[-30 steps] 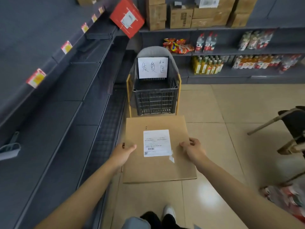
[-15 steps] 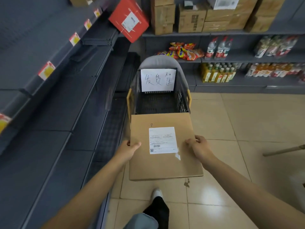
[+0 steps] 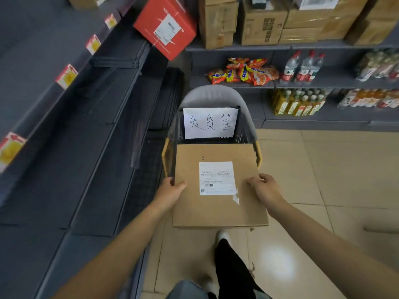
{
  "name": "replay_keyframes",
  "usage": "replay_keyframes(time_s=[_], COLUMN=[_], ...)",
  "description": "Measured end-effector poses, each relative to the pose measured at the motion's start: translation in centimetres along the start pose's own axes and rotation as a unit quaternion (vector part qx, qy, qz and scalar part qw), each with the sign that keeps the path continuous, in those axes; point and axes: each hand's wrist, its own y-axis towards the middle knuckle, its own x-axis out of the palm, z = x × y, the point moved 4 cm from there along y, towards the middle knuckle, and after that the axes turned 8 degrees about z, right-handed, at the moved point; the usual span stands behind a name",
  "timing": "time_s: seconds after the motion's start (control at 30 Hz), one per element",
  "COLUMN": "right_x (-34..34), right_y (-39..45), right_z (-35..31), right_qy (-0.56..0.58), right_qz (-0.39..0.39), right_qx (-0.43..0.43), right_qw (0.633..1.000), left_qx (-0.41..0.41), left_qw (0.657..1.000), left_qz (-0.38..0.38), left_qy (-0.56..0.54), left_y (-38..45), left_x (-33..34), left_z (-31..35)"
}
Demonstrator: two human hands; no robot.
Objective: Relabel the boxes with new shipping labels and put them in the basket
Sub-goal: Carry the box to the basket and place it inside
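Note:
I hold a flat brown cardboard box level in front of me, a white shipping label stuck on its top. My left hand grips its left edge and my right hand grips its right edge. The box's far end hangs over the near rim of a dark plastic basket that sits on a grey chair with yellow arms. A white handwritten paper sign stands at the basket's back. Most of the basket's inside is hidden by the box.
Dark grey shelving runs along my left. A red box with a label leans at the corner above. Cardboard boxes, snack bags and bottles fill the shelves ahead. Tiled floor lies to the right.
I have stepped closer to the basket; the box has moved forward and its far end now overlaps the basket's near rim. Both hands keep the same grip.

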Motion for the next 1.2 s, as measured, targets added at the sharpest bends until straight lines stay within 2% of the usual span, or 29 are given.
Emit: replay_keyframes(time_s=[0.23, 0.5, 0.7, 0.93, 1.2], right_x=[2.9, 7.6, 11.3, 15.8, 19.8], right_y=[8.3, 15.2, 20.6, 26.0, 31.7], right_z=[-5.0, -7.4, -8.2, -8.2, -5.4], right_qy=[-0.029, -0.075, -0.146, -0.253, -0.277], right_qz=[-0.023, -0.041, -0.030, -0.036, -0.062], right_qx=[-0.021, 0.015, 0.055, 0.067, 0.125], right_qw=[0.999, 0.996, 0.987, 0.964, 0.951], left_qx=[-0.050, -0.102, -0.126, -0.165, -0.220], left_qw=[0.999, 0.995, 0.990, 0.985, 0.974], left_qz=[0.003, -0.005, -0.059, -0.013, 0.012], left_qy=[-0.011, -0.016, 0.036, 0.040, 0.046], left_y=[6.9, 15.0, 22.2, 28.9, 36.3], left_x=[2.0, 3.5, 5.6, 8.8, 12.6], left_z=[4.1, 6.0, 6.3, 5.2, 2.5])
